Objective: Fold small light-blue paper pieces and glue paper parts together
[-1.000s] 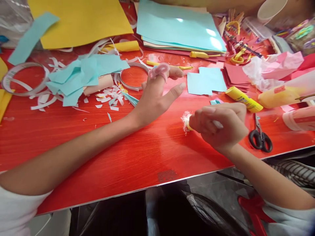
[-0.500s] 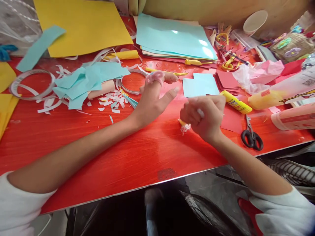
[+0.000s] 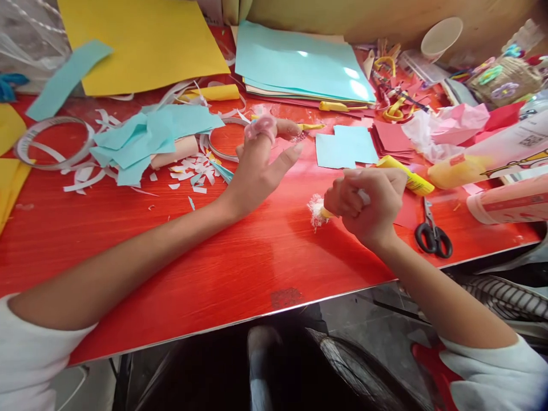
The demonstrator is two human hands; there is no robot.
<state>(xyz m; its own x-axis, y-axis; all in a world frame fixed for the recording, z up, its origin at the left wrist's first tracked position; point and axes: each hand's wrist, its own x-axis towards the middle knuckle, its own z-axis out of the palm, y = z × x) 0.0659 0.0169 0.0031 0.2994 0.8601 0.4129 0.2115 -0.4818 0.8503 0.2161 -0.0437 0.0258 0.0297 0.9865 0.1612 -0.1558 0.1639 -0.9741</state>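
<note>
My left hand (image 3: 265,165) is raised over the table, thumb and index finger apart in a curve. A soft pink loop (image 3: 261,128) sits around its fingers, and a small speckled bit shows by the index fingertip. To the right, my right hand (image 3: 368,202) is closed around a thin yellow stick (image 3: 327,213). A frayed white tuft (image 3: 316,210) juts from the stick's left end, low above the red tabletop. Most of the stick is hidden inside the fist. Light-blue paper squares (image 3: 346,147) lie behind the hands.
Scissors (image 3: 433,231) and a yellow glue stick (image 3: 406,174) lie right of my right hand. Crumpled blue paper strips (image 3: 149,140), white scraps (image 3: 199,172) and a tape ring (image 3: 55,142) are at left. Blue sheets (image 3: 299,63) and a yellow sheet (image 3: 145,45) stand behind.
My right hand has shifted slightly right and turned, so more of the white tuft and yellow stick shows. My left hand has moved a little left and down.
</note>
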